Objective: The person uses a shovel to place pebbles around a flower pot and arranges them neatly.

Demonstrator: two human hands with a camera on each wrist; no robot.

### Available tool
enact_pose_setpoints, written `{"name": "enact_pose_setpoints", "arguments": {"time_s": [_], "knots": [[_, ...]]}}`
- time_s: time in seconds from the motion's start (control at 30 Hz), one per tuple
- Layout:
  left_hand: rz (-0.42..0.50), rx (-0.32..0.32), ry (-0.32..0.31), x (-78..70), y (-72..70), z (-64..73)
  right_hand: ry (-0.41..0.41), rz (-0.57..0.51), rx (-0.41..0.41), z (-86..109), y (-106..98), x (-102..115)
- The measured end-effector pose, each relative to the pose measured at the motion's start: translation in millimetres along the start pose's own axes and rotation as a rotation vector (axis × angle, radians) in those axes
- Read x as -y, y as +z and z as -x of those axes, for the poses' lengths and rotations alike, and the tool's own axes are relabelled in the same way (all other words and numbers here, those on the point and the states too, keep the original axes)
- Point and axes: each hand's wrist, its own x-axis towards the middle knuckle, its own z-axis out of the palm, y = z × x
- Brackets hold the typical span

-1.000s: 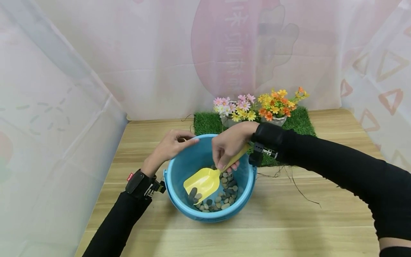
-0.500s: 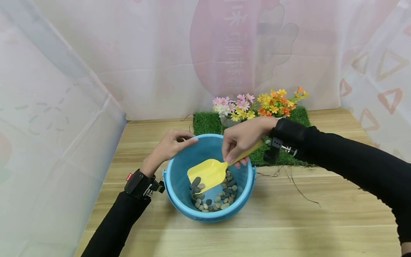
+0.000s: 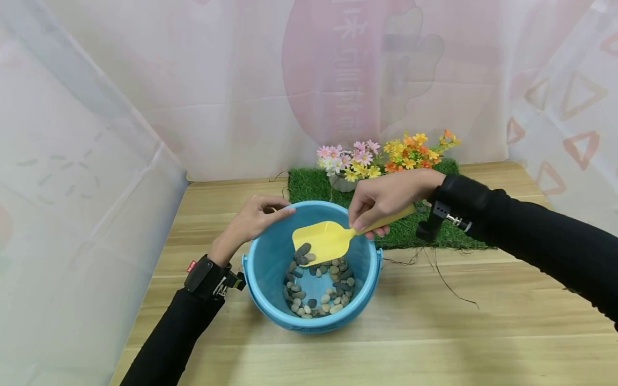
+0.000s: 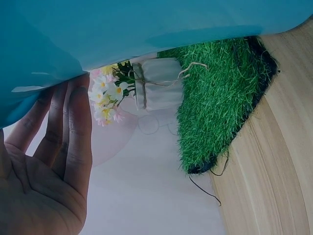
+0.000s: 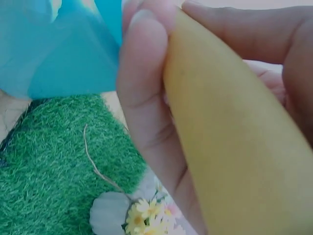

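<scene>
Wood-grain bench (image 3: pixel 434 343); printed drapes (image 3: pixel 217 107) behind. Faint Chinese characters (image 3: pixel 350 69) and red wrist tag (image 3: pixel 191 266) — neither fully legible to me. Right hand (image 3: pixel 393 193): grip closed round yellow scoop (image 3: pixel 328 238), above pebbles (image 3: pixel 338 300) in blue bucket (image 3: pixel 311 324); left hand (image 3: pixel 256 217) pinches bucket rim.

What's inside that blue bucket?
Grey and tan pebbles lie in a rough ring on the floor of the blue bucket. The yellow scoop, held by the right hand, carries a few more. Whatever its blade covers on the far side can't be seen.
</scene>
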Motion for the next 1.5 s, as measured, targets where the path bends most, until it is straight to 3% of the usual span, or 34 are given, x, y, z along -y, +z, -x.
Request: {"name": "enact_pose_setpoints", "arguments": {"time_s": [0.47,0.8,1.2,1.5], "knots": [[0.007,-0.010,0.021,5.2,-0.8,1.0,0.088,-0.028,-0.096,34.9,-1,-4],[0.010,-0.009,0.022,5.9,-1.1,1.0,0.124,-0.011,-0.211,54.6,4,-11],[0.030,-0.007,0.005,5.7,-1.4,0.5,0.202,-0.056,-0.366,79.4,15,-33],[0.031,-0.013,0.022,6.7,-1.8,2.3,0.243,-0.062,-0.438,96.1,26,-58]]}}
